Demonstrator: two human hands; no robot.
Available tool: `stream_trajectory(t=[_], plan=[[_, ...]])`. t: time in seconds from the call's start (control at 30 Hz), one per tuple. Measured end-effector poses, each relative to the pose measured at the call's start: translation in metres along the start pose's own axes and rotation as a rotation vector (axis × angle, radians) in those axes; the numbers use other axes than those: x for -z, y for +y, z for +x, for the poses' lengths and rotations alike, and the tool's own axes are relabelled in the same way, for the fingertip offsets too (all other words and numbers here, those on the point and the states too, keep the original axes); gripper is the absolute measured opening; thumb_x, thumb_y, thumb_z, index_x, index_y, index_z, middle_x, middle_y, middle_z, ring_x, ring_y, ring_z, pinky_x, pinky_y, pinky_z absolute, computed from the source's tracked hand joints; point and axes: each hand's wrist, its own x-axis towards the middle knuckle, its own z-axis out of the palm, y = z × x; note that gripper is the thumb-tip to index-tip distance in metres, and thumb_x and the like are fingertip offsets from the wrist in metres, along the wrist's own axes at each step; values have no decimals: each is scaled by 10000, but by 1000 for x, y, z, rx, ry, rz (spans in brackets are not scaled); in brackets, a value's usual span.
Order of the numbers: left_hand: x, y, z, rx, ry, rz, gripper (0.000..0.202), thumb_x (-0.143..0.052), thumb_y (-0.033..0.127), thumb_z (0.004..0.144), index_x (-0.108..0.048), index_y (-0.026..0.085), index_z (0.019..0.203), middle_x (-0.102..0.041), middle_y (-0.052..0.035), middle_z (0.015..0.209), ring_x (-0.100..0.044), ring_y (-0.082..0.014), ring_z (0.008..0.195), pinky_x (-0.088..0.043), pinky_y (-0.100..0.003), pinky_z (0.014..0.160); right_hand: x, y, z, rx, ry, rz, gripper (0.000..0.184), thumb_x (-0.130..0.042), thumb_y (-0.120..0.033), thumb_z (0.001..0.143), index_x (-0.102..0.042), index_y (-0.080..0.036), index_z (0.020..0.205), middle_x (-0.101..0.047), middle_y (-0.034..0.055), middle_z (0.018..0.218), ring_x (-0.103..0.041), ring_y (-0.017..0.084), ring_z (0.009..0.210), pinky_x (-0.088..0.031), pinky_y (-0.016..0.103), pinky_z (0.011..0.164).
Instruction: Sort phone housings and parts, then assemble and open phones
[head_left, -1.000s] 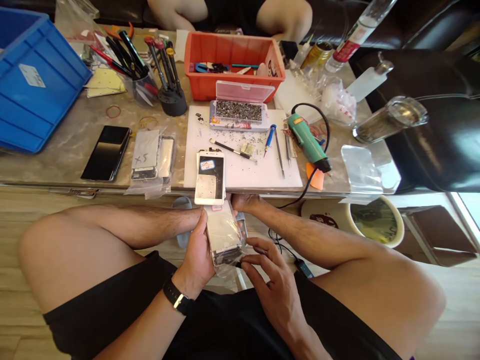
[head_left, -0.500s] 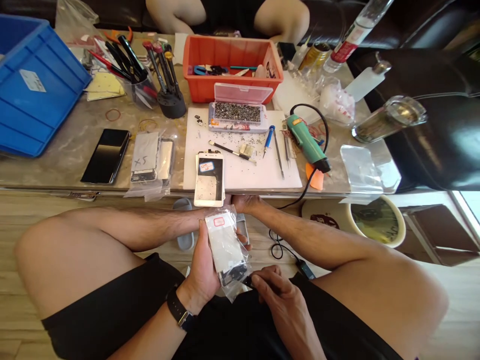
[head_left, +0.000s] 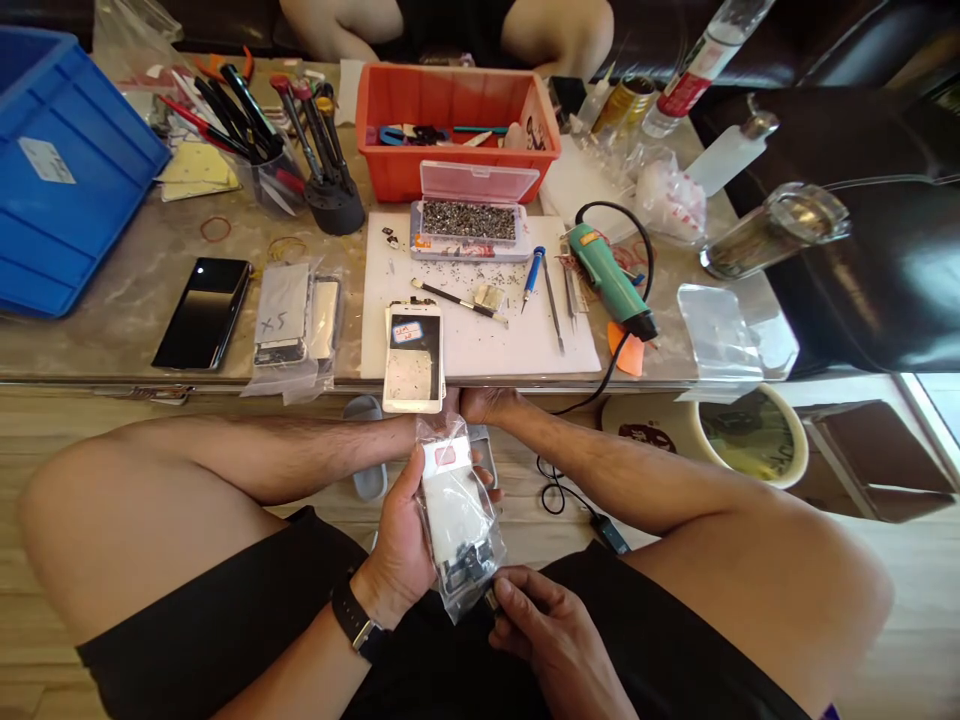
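Observation:
In my left hand (head_left: 405, 535) lies a clear plastic bag (head_left: 459, 600) with a white phone part (head_left: 454, 505) inside, its fingers wrapped around the sides. A red-framed label marks the part's top, and dark components show at its lower end. Close to the bag's lower right corner, my right hand (head_left: 544, 620) pinches a small dark piece (head_left: 491, 598) that I cannot make out. Beyond the bag, a white-framed phone screen (head_left: 414, 385) with a handwritten sticker juts over the table's front edge.
A white mat (head_left: 480, 350) carries a blue screwdriver (head_left: 533, 275), a brush (head_left: 457, 302) and a box of screws (head_left: 471, 220). Left of it are bagged phone parts (head_left: 283, 310) and a black phone (head_left: 202, 312). A green electric screwdriver (head_left: 611, 275) lies right. Another person's legs (head_left: 559, 40) show behind.
The bagged phone part has tilted a little, and its lower end has come down slightly. My right hand has shifted a little lower, still pinching the small dark piece. The view has moved slightly.

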Motion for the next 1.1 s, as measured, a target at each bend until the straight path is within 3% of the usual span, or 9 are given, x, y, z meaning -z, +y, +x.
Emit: stream_trajectory(t=[0.17, 0.33, 0.57, 0.73, 0.9, 1.1], plan=[[3, -1, 3, 61, 11, 40, 826, -427, 845, 880, -727, 108, 1101, -730, -128, 891, -715, -258, 775, -571, -342, 679, -3, 0, -1, 2, 3, 23, 434, -918, -558, 733, -804, -157, 854, -619, 1, 709, -566, 98, 661, -577, 223, 691], [2, 1, 7, 50, 73, 100, 580, -503, 633, 962, -718, 106, 1077, -738, -125, 875, -723, -257, 766, -570, -343, 675, -10, -8, -5, 66, 112, -55, 521, -938, -599, 656, -818, -147, 885, -683, 31, 722, -630, 151, 663, -599, 281, 689], [0, 3, 10, -132, 102, 192, 270, -659, 315, 860, -630, 178, 1092, -741, -89, 983, -738, -257, 823, -596, -393, 758, -18, -13, -6, 137, 274, -121, 589, -951, -625, 573, -809, -137, 870, -730, 57, 712, -663, 180, 644, -574, 279, 649], [-2, 3, 8, -221, 20, 207, 315, -643, 214, 829, -590, 214, 1139, -731, -74, 1026, -739, -253, 875, -593, -405, 798, -19, -12, -1, 171, 310, -74, 560, -968, -614, 532, -777, -159, 798, -706, 34, 679, -638, 161, 610, -548, 263, 617], [0, 2, 6, -261, -37, 234, 410, -622, 94, 759, -580, 228, 1144, -719, -52, 1068, -744, -270, 913, -578, -454, 873, -16, -9, 5, 213, 303, -90, 536, -957, -617, 564, -758, -171, 785, -698, 30, 686, -640, 172, 629, -560, 281, 641], [3, 2, 6, -262, -44, 262, 615, -657, 63, 751, -534, 271, 1316, -745, -51, 1079, -750, -270, 973, -563, -450, 929, -14, -7, 6, 284, 292, -128, 484, -909, -602, 664, -739, -188, 847, -714, 40, 750, -657, 189, 663, -582, 295, 652]])
